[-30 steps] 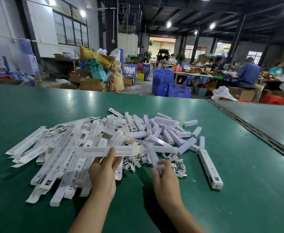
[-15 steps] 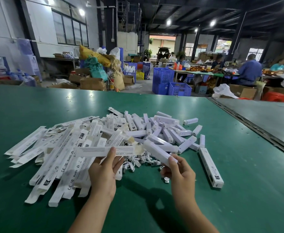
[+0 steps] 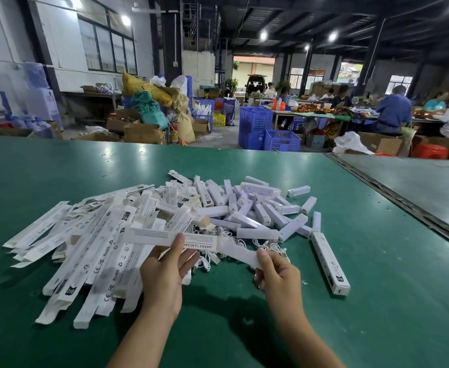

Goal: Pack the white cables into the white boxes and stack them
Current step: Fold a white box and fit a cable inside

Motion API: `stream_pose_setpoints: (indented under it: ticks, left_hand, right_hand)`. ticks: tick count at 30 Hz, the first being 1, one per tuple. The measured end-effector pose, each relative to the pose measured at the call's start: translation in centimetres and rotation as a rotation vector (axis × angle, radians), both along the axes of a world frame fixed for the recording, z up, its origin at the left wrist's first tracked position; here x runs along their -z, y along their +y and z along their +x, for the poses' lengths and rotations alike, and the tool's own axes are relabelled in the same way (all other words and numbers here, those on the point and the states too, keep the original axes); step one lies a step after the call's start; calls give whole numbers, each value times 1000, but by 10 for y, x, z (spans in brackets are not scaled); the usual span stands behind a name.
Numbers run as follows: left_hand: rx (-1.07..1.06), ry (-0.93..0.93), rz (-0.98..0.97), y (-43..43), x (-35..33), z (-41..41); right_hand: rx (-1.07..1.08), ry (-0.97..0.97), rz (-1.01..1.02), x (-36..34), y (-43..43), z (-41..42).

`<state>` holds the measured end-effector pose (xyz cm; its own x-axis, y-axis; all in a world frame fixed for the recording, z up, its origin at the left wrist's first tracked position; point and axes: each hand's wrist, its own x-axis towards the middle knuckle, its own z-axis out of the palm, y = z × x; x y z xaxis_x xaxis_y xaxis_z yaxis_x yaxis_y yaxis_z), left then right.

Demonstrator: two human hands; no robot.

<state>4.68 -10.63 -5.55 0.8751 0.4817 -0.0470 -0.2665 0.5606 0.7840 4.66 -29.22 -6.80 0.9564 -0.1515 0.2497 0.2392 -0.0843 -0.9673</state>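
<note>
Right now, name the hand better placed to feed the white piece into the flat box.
Right hand: it already pinches the white piece, whose end meets the flat box held by the left hand.

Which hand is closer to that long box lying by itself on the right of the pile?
Right. The right hand is just left of the lone long box, with bare mat between them. The left hand is farther left, beyond the right hand, holding a flat box.
</note>
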Motion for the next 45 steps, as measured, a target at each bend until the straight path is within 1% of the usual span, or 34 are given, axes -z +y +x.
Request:
stream_pose_setpoints:
  ticks: [3, 5, 9, 11, 15, 23, 29, 33, 34, 35, 37, 38, 39, 40, 41, 42, 43, 44, 45]
  left_hand:
    - [32, -14, 35, -2, 0, 0]
    - [56, -39, 65, -6, 0, -1]
    - [63, -104, 186, -14, 5, -5]
    - [50, -130, 222, -17, 8, -5]
    - [39, -163, 243, -19, 10, -4]
    - [55, -151, 257, -23, 12, -5]
    - [168, -120, 320, -28, 12, -8]
    - [181, -100, 320, -30, 11, -9]
    - [168, -101, 309, -29, 11, -9]
    - [155, -100, 294, -29, 10, -9]
    - [124, -96, 246, -27, 9, -8]
    - [110, -94, 223, -25, 8, -7]
    - [102, -93, 206, -24, 8, -6]
    - [100, -92, 194, -23, 8, -6]
    - [101, -91, 184, -23, 7, -7]
    - [103, -90, 176, -22, 6, -7]
    - [105, -89, 171, -22, 6, -7]
    - [108, -89, 170, -22, 6, -7]
    - [110, -91, 170, -22, 6, -7]
  right_hand:
    - [-16, 28, 67, -1, -1, 0]
    - [-21, 53, 166, -2, 0, 0]
    - [-21, 133, 341, -3, 2, 1]
    - [-13, 145, 371, -4, 2, 1]
    - [-34, 175, 343, -7, 0, 0]
    - [-325, 241, 287, -7, 8, -8]
    - [-605, 407, 383, -6, 8, -10]
    - [-722, 433, 385, -8, 5, -11]
    - [-717, 409, 358, -10, 2, -11]
    - [-666, 371, 337, -12, 0, -9]
    - [-402, 238, 223, -14, -7, -4]
    - [-240, 168, 97, -12, -13, -1]
    - [-71, 102, -77, -11, -20, 4]
    - [64, 58, -299, -9, -27, 8]
    - [123, 60, -531, -7, -34, 12]
    - [122, 102, -741, -4, -39, 15]
    - [88, 150, -902, 1, -43, 18]
    - [71, 194, -1008, 4, -46, 19]
    - [78, 207, -1064, 6, -46, 20]
